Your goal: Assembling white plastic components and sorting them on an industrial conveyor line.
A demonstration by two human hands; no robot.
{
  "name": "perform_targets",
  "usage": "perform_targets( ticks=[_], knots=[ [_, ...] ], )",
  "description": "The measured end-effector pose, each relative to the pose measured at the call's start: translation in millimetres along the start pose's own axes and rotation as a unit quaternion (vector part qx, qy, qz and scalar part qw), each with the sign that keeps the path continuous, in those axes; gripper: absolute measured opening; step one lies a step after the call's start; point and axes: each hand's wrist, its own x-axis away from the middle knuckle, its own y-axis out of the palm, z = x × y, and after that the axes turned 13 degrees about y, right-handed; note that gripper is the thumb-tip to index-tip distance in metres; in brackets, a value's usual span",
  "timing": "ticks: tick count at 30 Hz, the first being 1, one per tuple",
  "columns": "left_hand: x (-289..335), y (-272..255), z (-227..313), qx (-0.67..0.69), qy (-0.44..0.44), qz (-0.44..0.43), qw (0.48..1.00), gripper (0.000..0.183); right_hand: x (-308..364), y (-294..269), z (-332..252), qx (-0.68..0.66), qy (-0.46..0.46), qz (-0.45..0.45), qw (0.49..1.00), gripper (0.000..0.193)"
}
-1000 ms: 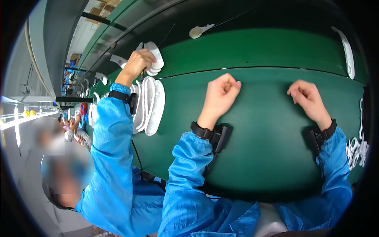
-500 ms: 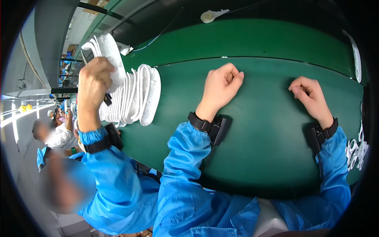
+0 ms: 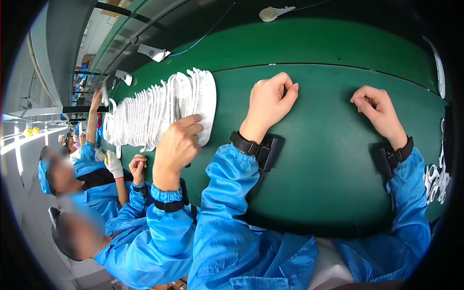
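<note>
My left hand [image 3: 271,101] rests on the green table [image 3: 309,159] near the middle, fingers curled in and thumb against them, with nothing visible inside. Further right, my right hand [image 3: 376,107] lies on the same surface, also loosely closed and apparently holding nothing. Both wrists wear black straps with small black boxes. Left of my left hand stands a row of white curved plastic pieces [image 3: 208,106] packed side by side. A co-worker's hand [image 3: 178,145] touches the near right end of this row; its fingertips are partly hidden.
Small white loop-shaped parts [image 3: 436,183] lie at the right edge. Beyond a seam, a white part with a round end [image 3: 273,13] and another white piece [image 3: 153,52] with a thin cable lie on the far strip. Co-workers in blue sit close on my left.
The co-worker's hand has come down and right onto the white row, which now reaches nearer my left hand. A second co-worker has come into view. My hands have barely moved.
</note>
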Motion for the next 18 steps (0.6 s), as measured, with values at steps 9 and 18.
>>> perform_targets(
  ticks=[9,18],
  knots=[
    [0.1,-2.4,-0.4,0.014,-0.013,0.000,1.000,0.023,-0.8,-0.5,-4.8,0.008,0.000,0.001,1.000,0.011],
    [2.1,0.8,5.7,0.012,-0.007,0.002,1.000,0.023,1.2,-5.4,-0.9,0.006,-0.017,-0.003,1.000,0.012]
  ],
)
